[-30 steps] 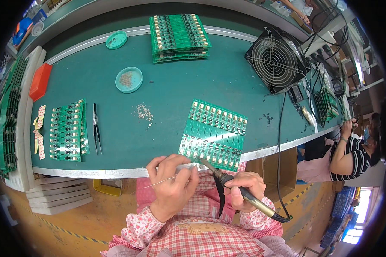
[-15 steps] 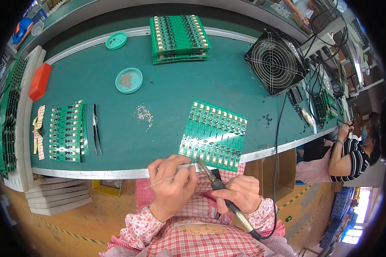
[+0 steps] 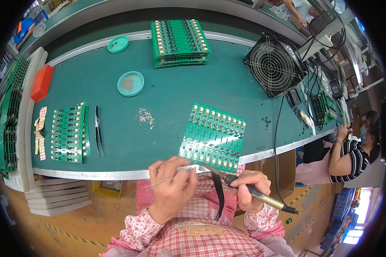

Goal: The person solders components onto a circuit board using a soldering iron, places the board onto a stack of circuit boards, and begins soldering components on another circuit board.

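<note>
A green circuit board panel, lined with rows of small parts, lies at the table's front edge. At its near left corner, my left hand is closed on a thin solder wire sticking out to the left. My right hand grips a soldering iron, and its metal tip points left toward my left fingertips by the board's near edge. Whether the tip touches the board cannot be made out. Tweezers lie farther left, beside another board panel.
Stacked boards stand at the back. A teal dish holds tiny parts, with loose pieces nearby. At right is a black fan; the iron's cable crosses the table edge. A co-worker sits at far right.
The soldering iron has swung flatter, its rear end moving right and up, and my right hand has shifted slightly right. My left hand stays nearly in place with the wire.
</note>
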Motion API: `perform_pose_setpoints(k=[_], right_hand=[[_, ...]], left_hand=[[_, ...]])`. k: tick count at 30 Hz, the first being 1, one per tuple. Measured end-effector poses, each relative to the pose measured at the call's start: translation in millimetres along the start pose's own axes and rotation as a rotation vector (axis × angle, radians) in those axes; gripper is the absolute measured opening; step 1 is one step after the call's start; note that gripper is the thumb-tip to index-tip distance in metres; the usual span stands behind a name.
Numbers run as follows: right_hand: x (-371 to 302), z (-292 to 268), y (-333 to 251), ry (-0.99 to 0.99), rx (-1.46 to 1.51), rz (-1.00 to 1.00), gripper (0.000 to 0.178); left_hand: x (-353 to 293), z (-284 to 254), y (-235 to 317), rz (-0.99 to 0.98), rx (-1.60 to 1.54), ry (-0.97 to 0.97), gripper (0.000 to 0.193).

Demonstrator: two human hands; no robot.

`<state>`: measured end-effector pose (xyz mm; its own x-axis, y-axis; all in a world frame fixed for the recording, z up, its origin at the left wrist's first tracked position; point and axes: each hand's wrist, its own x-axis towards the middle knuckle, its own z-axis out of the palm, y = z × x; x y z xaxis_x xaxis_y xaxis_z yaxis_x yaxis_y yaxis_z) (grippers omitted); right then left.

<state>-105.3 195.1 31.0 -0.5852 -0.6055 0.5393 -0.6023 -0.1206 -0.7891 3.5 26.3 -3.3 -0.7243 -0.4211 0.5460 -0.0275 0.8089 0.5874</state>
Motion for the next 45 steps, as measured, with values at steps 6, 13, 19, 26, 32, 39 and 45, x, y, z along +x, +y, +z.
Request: perform_pose_setpoints(k=[6, 13, 19, 26, 32, 39, 45], right_hand=[[10.4, 2.7, -13.8, 0.085, -0.041, 0.326, 0.014], [26.7, 4.3, -14.7, -0.002, -0.086, 0.385, 0.012], [28.7, 5.6, -11.1, -0.027, -0.114, 0.351, 0.01], [35.6, 6.6, -13.4, -0.064, -0.134, 0.342, 0.009], [38.2, 4.7, -15.2, -0.089, -0.158, 0.337, 0.008], [22.2, -1.1, -15.4, 0.05, -0.21, 0.274, 0.012], [-3.6, -7.3, -11.5, 0.142, -0.129, 0.283, 0.016]], left_hand=[[6.6, -1.5, 1.3, -0.008, -0.001, -0.015, 0.016], [8.0, 0.6, 0.9, -0.019, -0.001, -0.018, 0.018], [10.1, 3.1, 0.6, -0.021, 0.021, -0.021, 0.02], [10.7, 3.2, 0.7, -0.026, 0.028, -0.017, 0.02], [8.8, 3.0, 0.3, -0.021, 0.021, -0.019, 0.019], [4.9, 2.2, -0.8, -0.003, 0.005, -0.022, 0.019], [2.6, 2.1, 3.6, 0.026, -0.012, -0.054, 0.018]])
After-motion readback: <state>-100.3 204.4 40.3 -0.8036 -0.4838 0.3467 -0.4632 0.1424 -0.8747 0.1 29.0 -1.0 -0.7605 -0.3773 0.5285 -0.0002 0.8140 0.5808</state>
